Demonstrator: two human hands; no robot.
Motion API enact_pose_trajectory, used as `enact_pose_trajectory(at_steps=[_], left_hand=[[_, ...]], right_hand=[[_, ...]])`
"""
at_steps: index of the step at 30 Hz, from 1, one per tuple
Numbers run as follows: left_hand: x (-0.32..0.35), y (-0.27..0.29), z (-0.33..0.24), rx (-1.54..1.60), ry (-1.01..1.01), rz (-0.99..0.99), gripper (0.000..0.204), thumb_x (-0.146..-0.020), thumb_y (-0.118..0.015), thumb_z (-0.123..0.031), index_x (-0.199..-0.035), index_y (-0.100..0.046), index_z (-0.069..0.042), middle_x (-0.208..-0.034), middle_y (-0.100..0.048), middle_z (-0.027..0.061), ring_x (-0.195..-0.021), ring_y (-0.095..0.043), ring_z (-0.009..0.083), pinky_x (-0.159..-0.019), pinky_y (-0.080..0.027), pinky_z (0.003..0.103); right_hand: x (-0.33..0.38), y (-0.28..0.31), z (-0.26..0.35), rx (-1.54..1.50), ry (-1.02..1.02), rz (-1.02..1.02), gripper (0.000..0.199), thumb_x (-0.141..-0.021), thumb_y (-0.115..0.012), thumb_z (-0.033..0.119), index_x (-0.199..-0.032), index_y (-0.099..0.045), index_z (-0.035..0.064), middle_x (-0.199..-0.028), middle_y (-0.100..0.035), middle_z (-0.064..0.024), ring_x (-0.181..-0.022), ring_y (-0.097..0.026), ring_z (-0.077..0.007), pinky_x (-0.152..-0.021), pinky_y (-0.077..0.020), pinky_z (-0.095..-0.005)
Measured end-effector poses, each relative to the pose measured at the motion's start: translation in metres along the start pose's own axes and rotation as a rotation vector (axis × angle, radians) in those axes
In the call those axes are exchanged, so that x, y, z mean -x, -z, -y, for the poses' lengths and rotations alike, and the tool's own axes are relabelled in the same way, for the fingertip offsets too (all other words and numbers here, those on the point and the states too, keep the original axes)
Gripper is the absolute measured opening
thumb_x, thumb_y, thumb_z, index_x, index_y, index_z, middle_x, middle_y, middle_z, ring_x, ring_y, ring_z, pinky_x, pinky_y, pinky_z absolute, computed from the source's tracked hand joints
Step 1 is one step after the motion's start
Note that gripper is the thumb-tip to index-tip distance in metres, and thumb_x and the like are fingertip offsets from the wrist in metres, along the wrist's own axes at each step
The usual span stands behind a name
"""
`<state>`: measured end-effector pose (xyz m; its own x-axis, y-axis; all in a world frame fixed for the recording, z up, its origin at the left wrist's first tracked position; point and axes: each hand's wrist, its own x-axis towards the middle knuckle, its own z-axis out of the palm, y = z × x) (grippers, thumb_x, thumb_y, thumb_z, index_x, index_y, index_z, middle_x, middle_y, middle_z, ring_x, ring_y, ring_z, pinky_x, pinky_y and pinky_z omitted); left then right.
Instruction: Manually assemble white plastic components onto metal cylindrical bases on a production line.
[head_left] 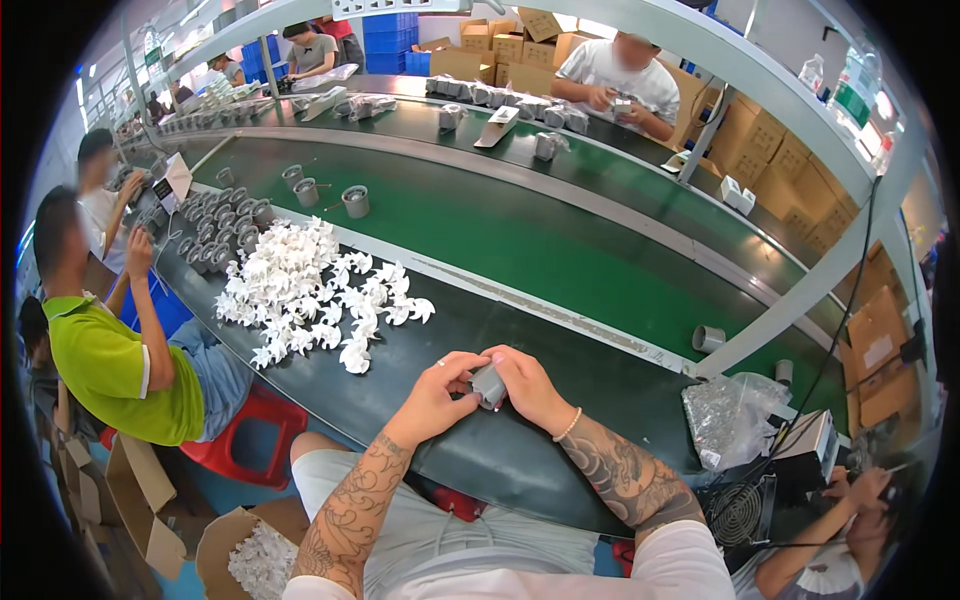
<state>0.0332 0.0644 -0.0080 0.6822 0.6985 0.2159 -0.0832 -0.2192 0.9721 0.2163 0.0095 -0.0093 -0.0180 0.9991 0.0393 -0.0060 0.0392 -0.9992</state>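
Both my hands meet over the dark table edge around a grey plastic cup-shaped housing (pixel 489 386). My left hand (pixel 440 392) curls its fingers against the housing's left side, and a ring shows on one finger. From the right, my right hand (pixel 527 388) grips the same housing with the thumb near its top. What is inside the housing is hidden by my fingers. Left of my hands lies a heap of white plastic impellers (pixel 285 275), with several loose ones spread toward me. Beyond the heap stand many grey housings (pixel 215 225) grouped together.
A green conveyor belt (pixel 560 270) runs behind the table, carrying a few grey housings (pixel 355 201). At right lie a clear bag of small parts (pixel 728 420) and a fan-like device (pixel 740 512). A frame post (pixel 785 290) rises there. A co-worker in green (pixel 125 370) sits at left.
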Motion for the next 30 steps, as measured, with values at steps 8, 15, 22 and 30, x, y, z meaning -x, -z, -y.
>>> enact_pose_trajectory(at_steps=[8,15,22,30], left_hand=[[0.003,0.001,0.007,-0.098,0.032,-0.168,0.027,-0.084,-0.060,0.005,-0.110,-0.066,0.000,-0.096,-0.067,0.0065,-0.092,-0.064,0.0151,-0.080,-0.052,0.028],[-0.008,-0.007,0.012,-0.574,-0.382,-0.382,0.022,-0.073,-0.060,0.004,-0.092,-0.068,-0.004,-0.098,-0.066,0.0110,-0.101,-0.061,0.0333,-0.088,-0.051,0.041],[0.004,0.003,0.004,-0.950,-0.267,-0.744,0.025,-0.073,-0.065,-0.005,-0.097,-0.069,-0.009,-0.115,-0.061,0.0137,-0.119,-0.052,0.0364,-0.105,-0.033,0.057],[0.025,0.015,0.016,-1.217,0.169,-0.802,0.045,-0.084,-0.067,-0.018,-0.128,-0.060,-0.011,-0.140,-0.048,0.0195,-0.133,-0.039,0.0427,-0.106,-0.033,0.059]], right_hand=[[-0.004,0.005,0.009,0.048,-0.048,-0.034,0.031,-0.101,-0.052,0.026,-0.120,-0.058,0.0029,-0.086,-0.063,-0.0032,-0.064,-0.056,-0.0072,-0.050,-0.0453,-0.0217],[-0.034,0.108,0.019,1.001,0.155,-0.855,0.043,-0.083,-0.073,0.031,-0.113,-0.059,0.0043,-0.108,-0.065,-0.0146,-0.098,-0.064,-0.0344,-0.082,-0.0507,-0.0417],[-0.051,0.140,-0.006,1.471,0.168,-0.787,0.057,-0.090,-0.065,0.029,-0.142,-0.047,0.0138,-0.145,-0.044,-0.0210,-0.124,-0.051,-0.0403,-0.095,-0.0464,-0.0497],[0.003,0.190,0.021,1.647,-0.103,-1.291,0.057,-0.091,-0.057,0.026,-0.143,-0.045,0.0086,-0.147,-0.042,-0.0213,-0.136,-0.039,-0.0420,-0.104,-0.0354,-0.0597]])
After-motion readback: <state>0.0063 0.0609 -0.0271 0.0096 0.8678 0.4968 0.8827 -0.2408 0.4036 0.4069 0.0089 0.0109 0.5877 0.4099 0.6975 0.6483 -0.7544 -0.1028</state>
